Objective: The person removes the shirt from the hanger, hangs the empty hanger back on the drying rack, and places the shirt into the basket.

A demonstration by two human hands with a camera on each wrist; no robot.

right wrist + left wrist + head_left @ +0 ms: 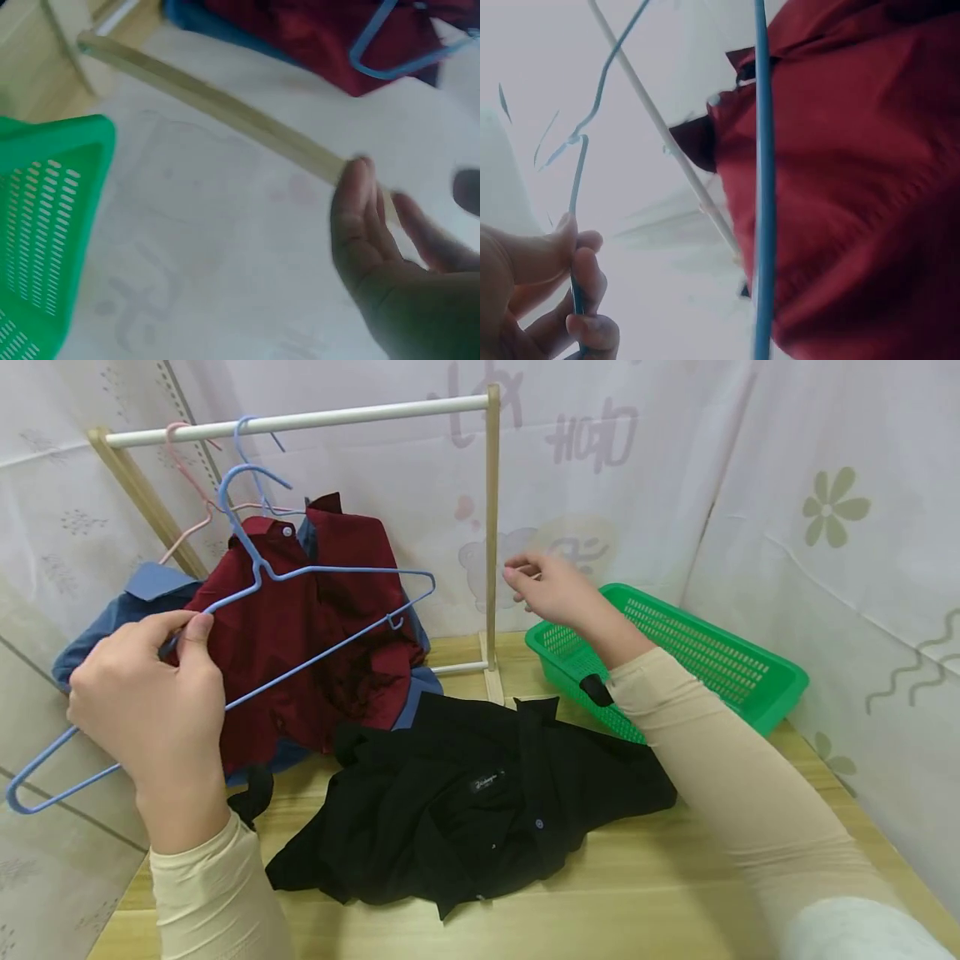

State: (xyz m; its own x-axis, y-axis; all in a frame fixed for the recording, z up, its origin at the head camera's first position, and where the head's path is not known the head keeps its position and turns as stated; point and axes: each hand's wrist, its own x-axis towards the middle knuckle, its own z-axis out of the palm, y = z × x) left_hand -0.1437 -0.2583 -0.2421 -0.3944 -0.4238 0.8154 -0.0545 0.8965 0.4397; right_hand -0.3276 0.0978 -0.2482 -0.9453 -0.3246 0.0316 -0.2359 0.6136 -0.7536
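Note:
My left hand grips a bare blue clothes hanger by its shoulder wire, thumb and fingers curled round it; the hook points up. In the left wrist view the same fingers pinch the hanger. Beside the rack's right post, my right hand is raised with loosely bent fingers and nothing in it; whether it touches the post I cannot tell. Lying on the wooden table below is a black shirt, its collar label and a button showing. Behind the held hanger, a dark red shirt hangs at the rack.
A small clothes rack with a white rail stands at the back left, bearing a pink hanger and another blue hanger. Blue cloth shows beside the red shirt. On the right sits a green perforated basket. Printed white curtains surround the table.

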